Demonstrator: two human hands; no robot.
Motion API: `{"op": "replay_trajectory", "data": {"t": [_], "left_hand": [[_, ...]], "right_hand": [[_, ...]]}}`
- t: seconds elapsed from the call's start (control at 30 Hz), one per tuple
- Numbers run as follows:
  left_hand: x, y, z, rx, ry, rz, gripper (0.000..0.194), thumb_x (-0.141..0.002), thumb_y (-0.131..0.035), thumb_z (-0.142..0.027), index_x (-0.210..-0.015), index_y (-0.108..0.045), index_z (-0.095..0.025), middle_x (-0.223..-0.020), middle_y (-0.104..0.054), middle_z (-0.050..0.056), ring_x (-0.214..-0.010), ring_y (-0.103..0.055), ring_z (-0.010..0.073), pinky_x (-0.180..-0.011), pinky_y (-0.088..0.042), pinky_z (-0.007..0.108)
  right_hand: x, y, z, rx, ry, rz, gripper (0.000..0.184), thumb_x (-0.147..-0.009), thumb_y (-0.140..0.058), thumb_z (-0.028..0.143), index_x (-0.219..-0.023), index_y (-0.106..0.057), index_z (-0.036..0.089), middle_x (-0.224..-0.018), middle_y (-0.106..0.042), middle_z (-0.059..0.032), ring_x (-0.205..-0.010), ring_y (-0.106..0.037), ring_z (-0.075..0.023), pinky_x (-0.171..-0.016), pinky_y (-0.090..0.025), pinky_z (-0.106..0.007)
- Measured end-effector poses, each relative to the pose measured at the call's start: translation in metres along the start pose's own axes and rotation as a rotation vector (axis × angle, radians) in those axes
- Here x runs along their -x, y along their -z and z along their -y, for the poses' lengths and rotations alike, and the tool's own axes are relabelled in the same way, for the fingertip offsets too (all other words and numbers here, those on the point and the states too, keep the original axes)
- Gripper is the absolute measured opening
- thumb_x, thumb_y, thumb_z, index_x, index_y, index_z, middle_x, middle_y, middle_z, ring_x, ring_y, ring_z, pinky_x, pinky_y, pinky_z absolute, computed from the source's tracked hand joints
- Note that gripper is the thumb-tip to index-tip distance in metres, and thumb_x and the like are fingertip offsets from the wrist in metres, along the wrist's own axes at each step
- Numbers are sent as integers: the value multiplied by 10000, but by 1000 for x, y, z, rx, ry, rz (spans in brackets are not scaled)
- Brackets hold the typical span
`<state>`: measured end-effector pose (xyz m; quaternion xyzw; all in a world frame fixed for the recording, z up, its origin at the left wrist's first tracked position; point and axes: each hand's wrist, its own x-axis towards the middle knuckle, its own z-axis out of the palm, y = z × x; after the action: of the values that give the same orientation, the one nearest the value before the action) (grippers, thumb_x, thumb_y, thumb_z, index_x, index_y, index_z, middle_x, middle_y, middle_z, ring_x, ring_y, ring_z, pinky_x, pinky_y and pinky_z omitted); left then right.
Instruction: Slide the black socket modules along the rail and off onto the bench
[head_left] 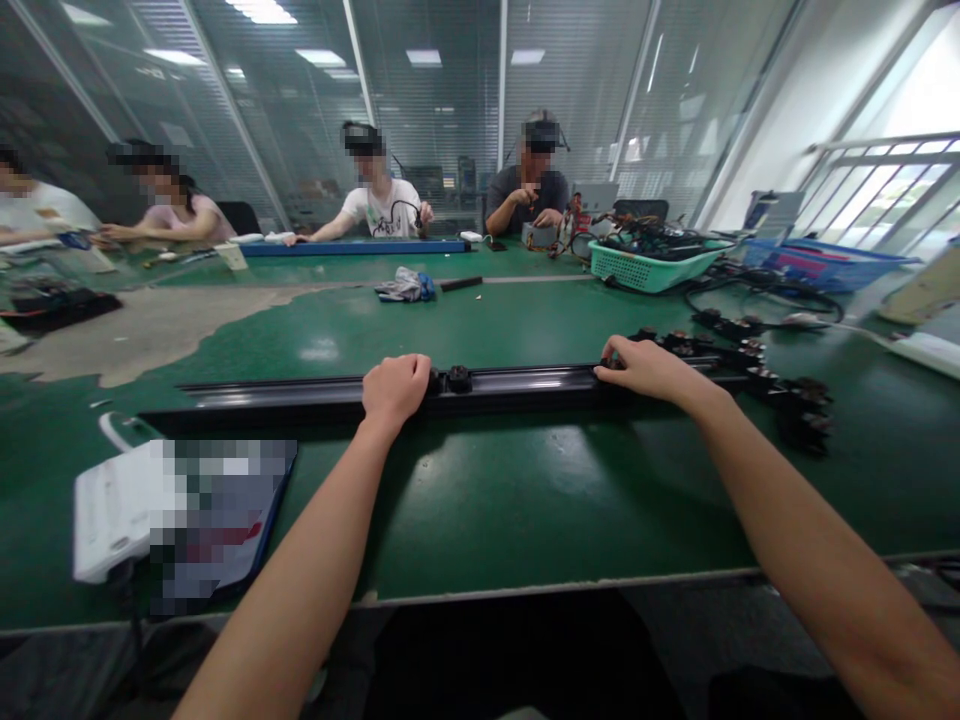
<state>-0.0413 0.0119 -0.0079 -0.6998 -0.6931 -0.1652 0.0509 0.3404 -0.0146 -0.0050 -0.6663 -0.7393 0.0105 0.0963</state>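
A long black metal rail (525,382) lies across the green table in front of me. My left hand (396,388) is closed over it left of centre, fingers curled down and partly hidden. Just right of that fist, a small black block (458,378) sits on the rail. Toward the rail's right end, my right hand (637,368) is curled, thumb and fingertips closed round a small dark piece (613,365) on the rail. Its shape is mostly covered by the fingers. Several black parts with metal bits (750,365) lie in a cluster beyond my right hand.
A white box (120,510) with a cable and a blurred pouch (232,520) lie at front left. Grey gloves (405,285) rest mid-table. A green basket (652,268) of cables and a blue basket (825,262) stand at back right. Several people sit across the table.
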Motion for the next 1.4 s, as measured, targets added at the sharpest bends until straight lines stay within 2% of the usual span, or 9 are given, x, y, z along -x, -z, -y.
{"op": "replay_trajectory", "data": {"t": [0.13, 0.4, 0.63, 0.8, 0.97, 1.07, 1.23, 1.4], "left_hand": [[0, 0, -1, 1, 4, 0, 570, -970, -247, -402, -950, -783, -208, -1012, -759, 146, -942, -701, 316, -783, -504, 367], [1, 1, -2, -15, 11, -1, 570, -970, -248, -399, -954, -784, -206, -1003, -762, 148, -940, -707, 320, -779, -508, 371], [-1, -1, 0, -25, 4, -3, 568, -971, -248, -396, -956, -783, -206, -1001, -762, 146, -941, -707, 319, -780, -509, 369], [0, 0, 0, -22, 0, -5, 568, -968, -249, -403, -945, -780, -202, -987, -761, 148, -931, -709, 322, -771, -509, 370], [1, 1, -1, -19, -6, 1, 575, -969, -239, -400, -948, -779, -204, -997, -759, 149, -932, -708, 319, -779, -512, 374], [1, 1, -1, -12, -7, -2, 574, -965, -239, -397, -942, -779, -202, -997, -758, 155, -931, -708, 332, -777, -514, 389], [1, 0, 0, -11, -10, -11, 570, -960, -243, -397, -918, -775, -197, -975, -758, 157, -923, -711, 343, -761, -513, 394], [0, 0, 0, -13, -10, -10, 569, -955, -243, -398, -910, -773, -196, -979, -759, 157, -933, -711, 346, -766, -511, 394]], "right_hand": [[-2, 2, -8, 23, -24, 35, 321, -866, -560, 481, -1026, -596, 206, -939, -696, -108, -842, -655, -258, -752, -471, -350], [-5, 8, -23, 3, -29, 53, 291, -839, -604, 450, -984, -616, 198, -938, -714, -97, -845, -661, -242, -725, -473, -320], [-4, 11, -39, 68, -104, 54, 277, -823, -604, 462, -920, -611, 203, -908, -721, -96, -837, -660, -244, -704, -471, -323], [-5, 17, -51, 91, -168, 110, 297, -805, -613, 472, -906, -609, 193, -916, -716, -117, -840, -658, -257, -713, -474, -337], [-5, 23, -65, 106, -143, 150, 280, -793, -610, 474, -868, -603, 204, -892, -708, -111, -852, -654, -266, -734, -482, -353], [0, 24, -76, 85, -144, 126, 295, -789, -601, 481, -882, -587, 201, -903, -702, -116, -829, -651, -257, -730, -486, -355], [13, 13, -93, -29, -154, 12, 362, -797, -557, 551, -891, -583, 202, -878, -693, -101, -786, -636, -244, -702, -478, -355], [22, 5, -108, -66, -235, -82, 365, -793, -581, 535, -936, -596, 199, -874, -670, -86, -787, -608, -233, -729, -452, -347]]}}
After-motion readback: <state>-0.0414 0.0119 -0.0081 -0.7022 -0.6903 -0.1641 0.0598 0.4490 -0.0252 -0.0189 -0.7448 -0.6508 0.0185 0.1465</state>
